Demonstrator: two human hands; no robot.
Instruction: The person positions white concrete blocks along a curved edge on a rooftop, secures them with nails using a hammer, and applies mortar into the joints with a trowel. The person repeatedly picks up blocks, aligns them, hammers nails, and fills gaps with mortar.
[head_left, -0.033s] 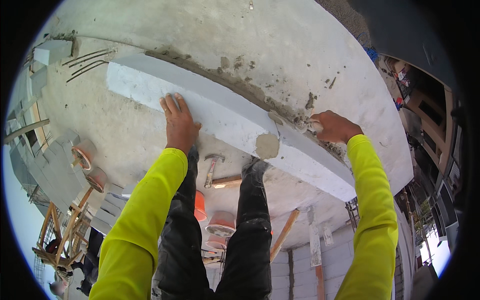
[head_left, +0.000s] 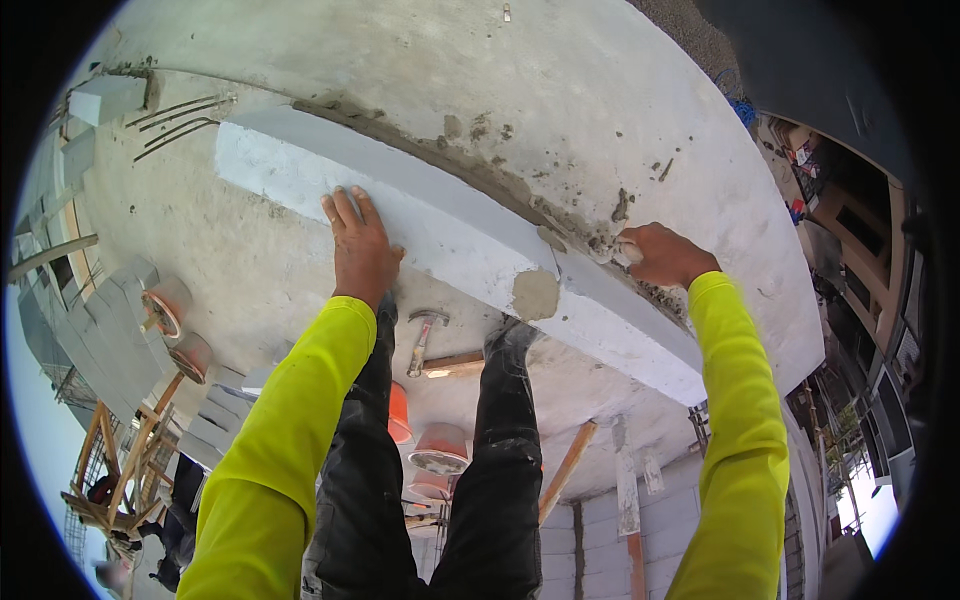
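Observation:
My left hand (head_left: 362, 250) lies with fingers spread on the near face of a long, low row of white blocks (head_left: 440, 235). It holds nothing. On the far side of the row, my right hand (head_left: 668, 254) is closed at the mortar seam (head_left: 490, 185) along the base. Something pale grey shows at its fingertips, too hidden to name. A round grey mortar patch (head_left: 536, 294) covers a joint on the near face. A smaller mortar smear (head_left: 551, 237) sits on the top edge above it.
A hammer (head_left: 424, 340) lies between my legs, near an orange bucket (head_left: 399, 412) and other tubs (head_left: 440, 449). Bent steel bars (head_left: 175, 125) stick out past the row's left end. Stacked grey blocks (head_left: 112, 320) and timber stand at left; mortar crumbs (head_left: 622, 205) dot the far slab.

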